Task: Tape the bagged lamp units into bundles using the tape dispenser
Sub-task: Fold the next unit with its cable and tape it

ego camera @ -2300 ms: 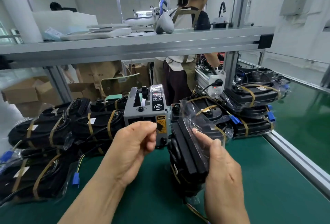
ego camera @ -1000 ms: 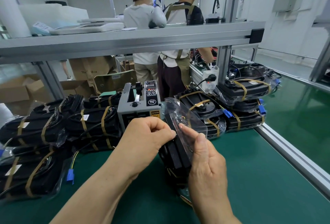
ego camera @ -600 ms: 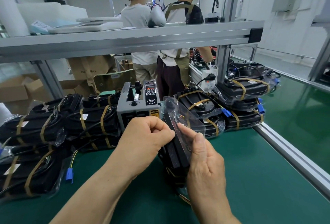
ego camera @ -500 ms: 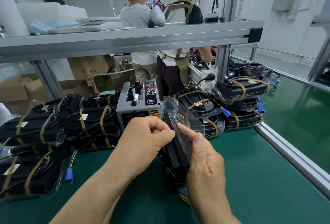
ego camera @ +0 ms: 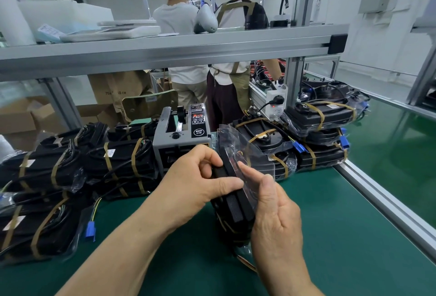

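**Taping station: stack on edge, dispenser just behind**

Setting: green table [ego camera: 330, 236] under a grey metal shelf [ego camera: 165, 48]; two people [ego camera: 236, 17] stand beyond with their backs turned.

Item 1, lamp units [ego camera: 232, 203]: black, bagged, stacked and stood on edge near the front of the table. The long axis runs from the table up and away toward the dispenser, and the loose bag mouth fans out at the top.

Item 2, left hand [ego camera: 200, 177]: fingers curled over the stack's top edge, thumb laid across its near side. Whether tape sits under them cannot be told.

Item 3, right hand [ego camera: 276, 215]: one digit pressed flat on the plastic; the rest hidden behind the stack, apparently gripping it.

Item 4, tape dispenser [ego camera: 181, 135]: grey, just behind the left hand, which is the nearer one for pulling a strip.

Item 5, taped bundles [ego camera: 118, 161]: piled on both sides of the dispenser.

Markings: the dispenser's round black label seems to read "BSMI"; its red display is illegible. A carton [ego camera: 115, 90] shows "75" and "CM". The bundle labels are too small to read.
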`<act>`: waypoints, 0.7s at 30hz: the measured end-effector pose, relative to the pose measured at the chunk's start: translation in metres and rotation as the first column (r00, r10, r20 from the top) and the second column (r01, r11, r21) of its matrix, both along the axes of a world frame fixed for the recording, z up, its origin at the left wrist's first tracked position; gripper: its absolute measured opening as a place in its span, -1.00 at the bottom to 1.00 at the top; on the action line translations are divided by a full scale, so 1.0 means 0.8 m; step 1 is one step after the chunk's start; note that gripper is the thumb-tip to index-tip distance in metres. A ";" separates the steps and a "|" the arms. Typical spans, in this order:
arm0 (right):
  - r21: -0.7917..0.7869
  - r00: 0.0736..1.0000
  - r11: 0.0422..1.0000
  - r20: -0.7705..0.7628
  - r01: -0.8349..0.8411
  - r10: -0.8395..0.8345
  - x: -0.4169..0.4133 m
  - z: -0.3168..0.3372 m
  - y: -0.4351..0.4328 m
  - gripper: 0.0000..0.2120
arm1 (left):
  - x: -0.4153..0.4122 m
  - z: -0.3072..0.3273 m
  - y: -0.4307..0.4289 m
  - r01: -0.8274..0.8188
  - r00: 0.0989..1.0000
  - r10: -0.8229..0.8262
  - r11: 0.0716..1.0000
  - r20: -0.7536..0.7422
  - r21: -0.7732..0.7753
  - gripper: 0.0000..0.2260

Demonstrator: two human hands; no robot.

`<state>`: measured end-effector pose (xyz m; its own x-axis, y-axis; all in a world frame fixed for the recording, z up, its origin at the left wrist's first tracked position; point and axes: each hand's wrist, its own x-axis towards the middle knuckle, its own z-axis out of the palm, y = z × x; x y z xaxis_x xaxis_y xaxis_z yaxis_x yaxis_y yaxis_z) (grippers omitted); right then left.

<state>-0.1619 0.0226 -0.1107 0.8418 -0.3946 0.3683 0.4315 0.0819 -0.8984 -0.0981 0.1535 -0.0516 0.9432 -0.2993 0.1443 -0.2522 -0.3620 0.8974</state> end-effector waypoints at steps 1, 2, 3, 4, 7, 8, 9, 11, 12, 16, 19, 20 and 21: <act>0.008 1.000 1.000 0.006 -0.006 0.006 0.000 0.000 -0.001 -0.59 | 0.001 0.002 0.002 0.017 1.000 -0.017 1.000 -0.004 0.015 -0.60; 0.014 1.000 1.000 0.012 -0.012 0.012 0.001 0.001 -0.001 -0.59 | 0.003 0.005 0.003 0.028 1.000 -0.028 0.999 -0.007 0.019 -0.62; 0.028 1.000 0.999 0.019 -0.025 0.024 0.001 0.002 -0.002 -0.60 | 0.006 0.008 0.004 0.032 0.999 -0.032 0.999 -0.013 0.010 -0.63; 0.048 0.998 0.998 0.029 -0.048 0.047 0.001 0.003 -0.002 -0.60 | 0.008 0.011 0.005 0.031 0.999 -0.032 0.999 -0.026 -0.007 -0.64; 0.067 0.994 0.992 0.045 -0.103 0.100 0.002 0.005 -0.004 -0.60 | 0.013 0.017 0.005 0.017 0.997 -0.021 0.998 -0.076 -0.058 -0.59; 0.071 0.993 0.991 0.049 -0.112 0.109 0.002 0.005 -0.004 -0.60 | 0.014 0.018 0.005 0.014 0.996 -0.020 0.998 -0.088 -0.065 -0.58; 0.076 0.992 0.990 0.055 -0.117 0.113 0.001 0.004 -0.005 -0.60 | 0.014 0.019 0.006 0.012 0.995 -0.018 0.998 -0.096 -0.063 -0.57; 0.073 0.993 0.991 0.058 -0.108 0.104 0.000 0.003 -0.005 -0.60 | 0.015 0.018 0.007 -0.016 0.995 0.014 1.000 -0.100 -0.021 -0.54; 0.065 0.994 0.993 0.058 -0.096 0.092 -0.001 0.002 -0.006 -0.60 | 0.015 0.017 0.007 -0.047 0.994 0.048 0.999 -0.094 0.022 -0.50; 0.053 0.992 0.995 0.089 -0.090 0.085 0.000 -0.008 -0.007 -0.62 | 0.006 0.012 0.007 0.067 0.984 -0.061 0.997 -0.168 0.032 -0.55; -0.011 0.988 0.997 0.130 -0.081 0.082 0.005 -0.014 -0.004 -0.64 | 0.001 0.013 0.007 0.140 0.990 -0.140 0.987 0.005 0.080 -0.71; -0.054 0.987 0.995 0.130 -0.087 0.093 0.007 -0.017 -0.004 -0.63 | 0.002 0.012 0.009 0.104 0.990 -0.115 0.987 0.088 0.122 -0.70; -0.077 0.986 0.991 0.115 -0.111 0.120 0.009 -0.022 -0.005 -0.63 | 0.002 0.009 0.011 0.056 0.986 -0.079 0.987 0.150 0.154 -0.66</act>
